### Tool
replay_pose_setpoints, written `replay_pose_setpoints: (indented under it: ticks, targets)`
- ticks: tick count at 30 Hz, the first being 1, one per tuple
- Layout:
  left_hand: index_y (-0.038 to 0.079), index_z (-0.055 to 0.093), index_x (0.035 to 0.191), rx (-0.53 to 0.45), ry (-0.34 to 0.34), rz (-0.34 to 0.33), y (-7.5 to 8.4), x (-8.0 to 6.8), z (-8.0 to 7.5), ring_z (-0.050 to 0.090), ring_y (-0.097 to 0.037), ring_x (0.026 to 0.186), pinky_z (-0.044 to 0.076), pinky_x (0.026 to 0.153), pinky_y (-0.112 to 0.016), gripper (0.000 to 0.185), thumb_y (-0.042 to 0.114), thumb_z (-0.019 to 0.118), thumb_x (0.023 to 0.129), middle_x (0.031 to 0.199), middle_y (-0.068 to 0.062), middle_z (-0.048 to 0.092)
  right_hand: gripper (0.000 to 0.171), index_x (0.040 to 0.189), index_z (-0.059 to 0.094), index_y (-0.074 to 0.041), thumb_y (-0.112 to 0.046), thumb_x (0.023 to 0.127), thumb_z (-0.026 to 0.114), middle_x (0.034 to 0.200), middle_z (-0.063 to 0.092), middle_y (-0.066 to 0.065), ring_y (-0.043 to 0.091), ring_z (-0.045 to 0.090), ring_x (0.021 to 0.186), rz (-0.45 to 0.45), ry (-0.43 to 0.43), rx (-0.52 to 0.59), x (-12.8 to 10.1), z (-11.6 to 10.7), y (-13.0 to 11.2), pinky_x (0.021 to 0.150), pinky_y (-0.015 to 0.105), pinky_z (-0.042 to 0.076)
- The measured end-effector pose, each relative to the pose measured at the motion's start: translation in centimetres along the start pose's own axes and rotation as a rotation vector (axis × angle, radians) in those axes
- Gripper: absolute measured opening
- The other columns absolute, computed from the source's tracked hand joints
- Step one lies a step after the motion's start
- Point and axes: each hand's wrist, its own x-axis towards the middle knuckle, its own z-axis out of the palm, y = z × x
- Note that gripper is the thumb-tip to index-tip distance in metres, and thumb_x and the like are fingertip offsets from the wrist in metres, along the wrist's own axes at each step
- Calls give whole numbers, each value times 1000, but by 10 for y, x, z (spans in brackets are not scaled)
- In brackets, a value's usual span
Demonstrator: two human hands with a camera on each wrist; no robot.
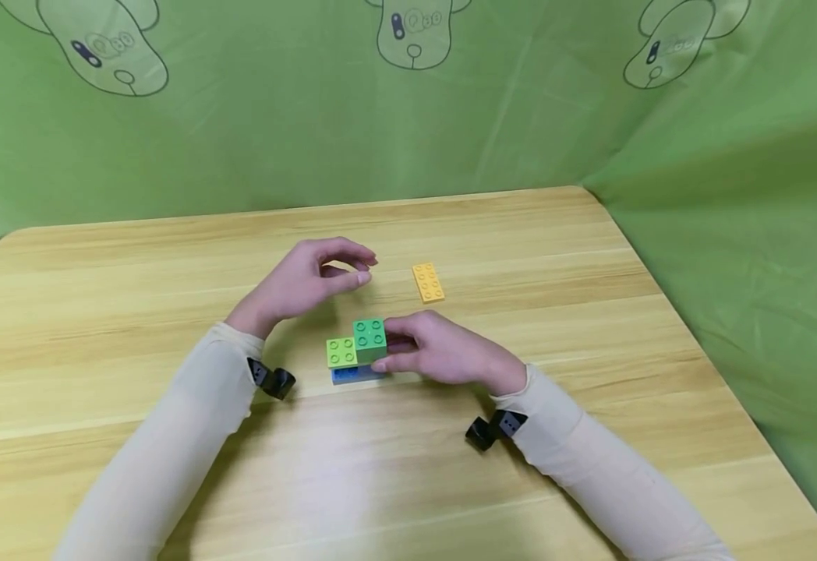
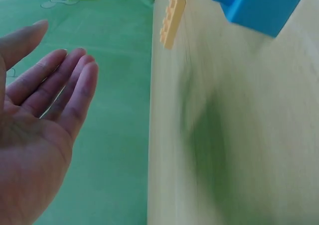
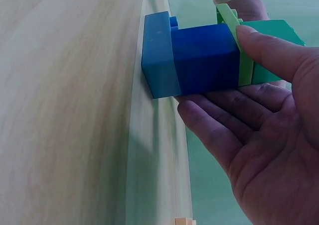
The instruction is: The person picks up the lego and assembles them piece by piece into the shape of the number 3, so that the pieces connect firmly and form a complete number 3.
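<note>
My right hand (image 1: 450,347) grips a stack of toy bricks between thumb and fingers. From the right wrist view, the stack runs from a light blue brick (image 3: 159,56) at the bottom through a dark blue brick (image 3: 207,58) and a lime plate (image 3: 246,68) to a green brick (image 3: 269,33) on top. Part of the lime plate juts left, its studs bare in the head view. Beyond the stack, my left hand (image 1: 303,280) hovers with loosely bent fingers and holds nothing. Whether the stack touches the table, I cannot tell.
A yellow plate (image 1: 428,282) lies studs up on the wooden table (image 1: 591,312), beyond my right hand. Green cloth (image 1: 296,140) hangs behind the table and along its right side. A small black camera is worn on each wrist.
</note>
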Motion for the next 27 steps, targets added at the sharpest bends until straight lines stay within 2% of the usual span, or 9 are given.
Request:
replay_pose_setpoints:
  ticks: [5, 8, 12, 19, 24, 27]
  targets:
    - [0, 66, 120, -15, 38, -28, -7, 1, -2, 62, -21, 105, 52, 91, -32, 31, 16, 69, 94, 114, -9, 67, 36, 124, 63, -3, -18, 93, 71, 115, 68, 2, 11, 63, 107, 7, -6, 8, 1, 1, 0, 93, 28, 50]
    - [-1, 65, 121, -22, 27, -40, -12, 2, -3, 61, -21, 106, 51, 92, -32, 32, 16, 70, 93, 116, -11, 66, 36, 124, 63, -3, -19, 93, 71, 115, 68, 1, 11, 64, 107, 5, -7, 6, 1, 1, 0, 93, 28, 50]
    - [2, 66, 121, 4, -14, -54, -16, 9, -6, 61, -22, 108, 51, 93, -33, 32, 16, 71, 93, 120, -14, 64, 35, 123, 64, -3, -18, 92, 72, 114, 68, 1, 11, 64, 106, 3, -4, -2, 1, 0, 1, 93, 28, 50]
    - [5, 64, 125, 81, -116, -83, -20, 30, -9, 55, -30, 121, 43, 103, -38, 36, 12, 72, 91, 128, -9, 61, 34, 122, 64, -3, -18, 92, 72, 113, 69, 0, 12, 64, 106, -11, -12, 14, 2, 1, 2, 92, 28, 51]
    - [3, 60, 129, 110, -179, -108, -27, 46, -2, 53, -30, 124, 40, 106, -36, 41, 10, 72, 91, 133, -9, 58, 33, 121, 65, -3, -17, 92, 72, 112, 69, 0, 13, 65, 105, -7, -12, 27, 2, 1, 2, 92, 28, 51]
    - [8, 60, 132, 179, -197, -105, -31, 54, 2, 48, -24, 129, 37, 108, -36, 45, 14, 73, 90, 136, -3, 57, 33, 121, 65, -3, -15, 91, 72, 112, 69, 0, 13, 65, 105, -2, -9, 36, 1, 0, 1, 91, 27, 51]
